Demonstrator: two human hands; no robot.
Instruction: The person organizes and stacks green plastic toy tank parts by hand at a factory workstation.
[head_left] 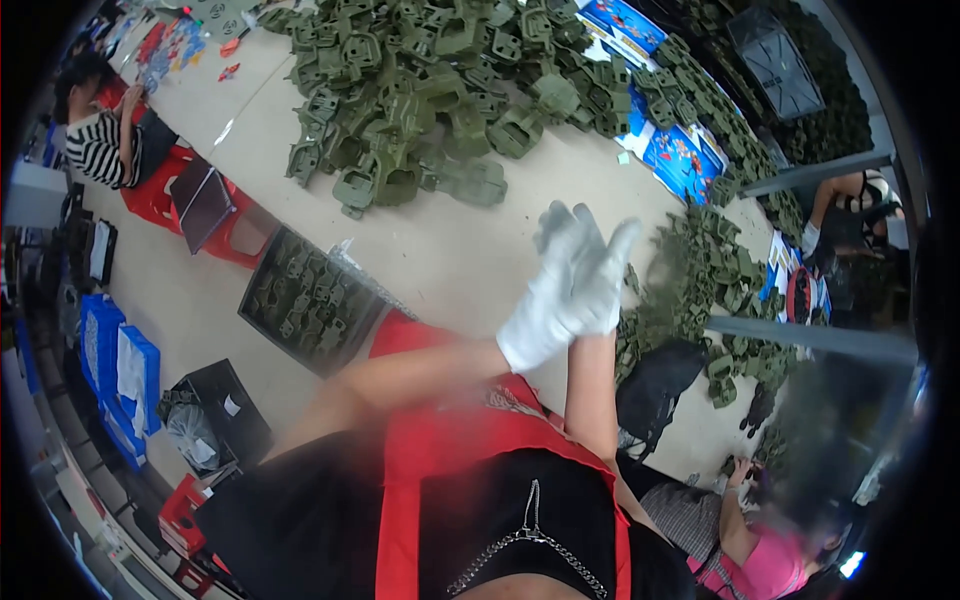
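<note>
Both my hands wear white gloves and meet in front of me, above the pale table (440, 270). My left hand (550, 310) comes across from the left and lies against my right hand (588, 250), overlapping it near the wrist. The visible gloved fingers are stretched away from me and somewhat apart, and no part shows between them. Where one glove ends and the other begins is hard to make out. Just beyond the fingers lies a large heap of olive-green molded plastic parts (400, 110). More green parts (700, 270) are piled to the right.
A black crate of flat green parts (310, 300) stands left of my lap. Blue printed boxes (685, 165) lie at the far right. A dark bag (660, 385) is beside my right arm. Grey bars (815, 337) cross the right side. Co-workers sit far left, right and lower right.
</note>
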